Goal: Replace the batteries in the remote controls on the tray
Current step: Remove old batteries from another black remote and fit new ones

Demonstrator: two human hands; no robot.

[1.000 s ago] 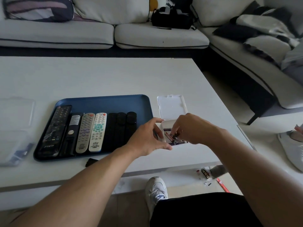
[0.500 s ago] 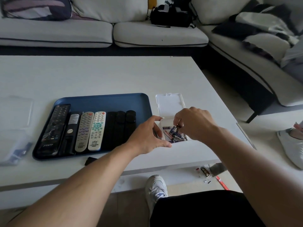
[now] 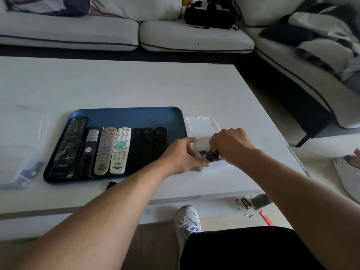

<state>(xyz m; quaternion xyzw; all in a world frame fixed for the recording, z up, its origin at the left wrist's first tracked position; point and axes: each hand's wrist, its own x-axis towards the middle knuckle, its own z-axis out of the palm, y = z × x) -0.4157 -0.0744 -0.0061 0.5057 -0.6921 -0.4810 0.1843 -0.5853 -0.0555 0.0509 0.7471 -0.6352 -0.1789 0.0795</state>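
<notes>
- Over at the far left, around nine o'clock on the tabletop [image 3: 136, 84], sits a clear plastic box [image 3: 18, 166] with something blue inside; it is too blurred to say what.
- Next comes the blue tray [image 3: 124, 114], holding the remote controls [image 3: 106, 151] side by side, long axes pointing toward twelve o'clock: a large black one, a slim dark one, two pale grey ones with coloured buttons, then three plain black ones.
- Just off the tray's near edge, at six o'clock from it, lies a small black piece [image 3: 111, 185], possibly a battery cover, though I cannot be sure.
- The left hand [image 3: 181, 154] grips the small white battery box [image 3: 201, 142] by its left wall, thumb and fingers curled round it to steady it.
- The box's clear lid [image 3: 202, 125] lies open at twelve o'clock from it.
- The right hand [image 3: 231, 146] reaches into the box, fingertips closing on the batteries [image 3: 211, 154]; how many it pinches is hidden.
- My guess is these cells are small, stiff, smooth and apt to roll, light enough for two fingertips; best pinched across the middle of the barrel. The remotes look rigid and light, best held along their long sides with the back upward.
</notes>
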